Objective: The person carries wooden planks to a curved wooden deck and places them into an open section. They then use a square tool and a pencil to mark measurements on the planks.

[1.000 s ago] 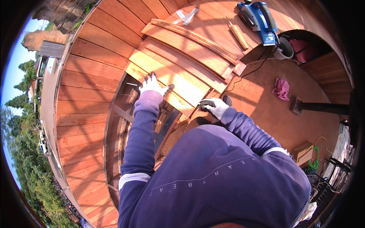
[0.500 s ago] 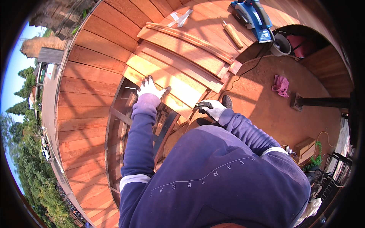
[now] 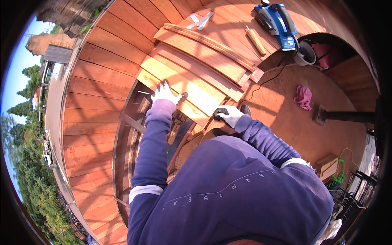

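Head view: the left hand [image 3: 165, 94] pressed wide-spread fingers on the sunlit outermost board [image 3: 193, 112], which sloped down rightward. The right hand [image 3: 231, 116] sat curled beside that board's end; I could not tell whether its fingers held anything. Farther right lay a blue planer [image 3: 278, 25], then a pink cloth [image 3: 303, 97].

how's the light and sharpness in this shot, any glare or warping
Head view: strong sun makes the pale boards under the left hand glare; head view: soft-edged shadows streak the curved deck; head view: fisheye warping bends the scene toward a dark rim; head view: trees at far left look smeary.
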Demonstrator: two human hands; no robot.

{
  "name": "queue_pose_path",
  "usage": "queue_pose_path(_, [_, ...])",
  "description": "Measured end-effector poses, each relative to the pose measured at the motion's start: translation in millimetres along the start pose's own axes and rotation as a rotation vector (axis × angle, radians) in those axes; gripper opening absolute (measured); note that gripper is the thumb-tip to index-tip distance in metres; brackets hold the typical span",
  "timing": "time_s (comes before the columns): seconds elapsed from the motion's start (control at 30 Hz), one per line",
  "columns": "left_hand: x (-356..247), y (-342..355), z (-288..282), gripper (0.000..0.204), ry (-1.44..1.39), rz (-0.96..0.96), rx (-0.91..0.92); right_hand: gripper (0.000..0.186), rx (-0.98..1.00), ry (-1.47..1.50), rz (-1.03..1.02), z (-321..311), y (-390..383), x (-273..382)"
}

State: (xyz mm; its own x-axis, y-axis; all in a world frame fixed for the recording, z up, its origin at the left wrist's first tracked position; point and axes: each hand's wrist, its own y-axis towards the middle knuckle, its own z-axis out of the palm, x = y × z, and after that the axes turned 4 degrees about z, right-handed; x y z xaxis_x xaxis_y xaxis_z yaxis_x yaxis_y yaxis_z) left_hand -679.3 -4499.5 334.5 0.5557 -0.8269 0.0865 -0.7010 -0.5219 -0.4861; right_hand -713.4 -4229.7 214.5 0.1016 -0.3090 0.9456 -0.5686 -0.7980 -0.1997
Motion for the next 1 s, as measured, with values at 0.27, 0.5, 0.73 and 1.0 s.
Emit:
queue_pose_path(0.27, [-0.9,-5.6,-7.4,0.114,0.006,0.0,0.031,0.021,0.083,0.241,0.051,-3.5,-6.9,2.0])
queue_pose_path(0.5, [3.0,-6.0,-5.3,0.112,-0.035,0.023,-0.002,0.018,0.14,0.119,0.082,-6.3,1.0,12.0])
queue_pose_path(0.73, [-0.2,-5.9,-8.0,0.111,-0.047,0.015,-0.006,0.021,0.115,0.06,-0.019,-8.5,6.1,3.0])
queue_pose_path(1.0, [-0.1,-9.1,-10.2,0.113,-0.022,-0.009,0.026,0.021,0.101,0.154,0.039,-13.2,-15.2,12.7])
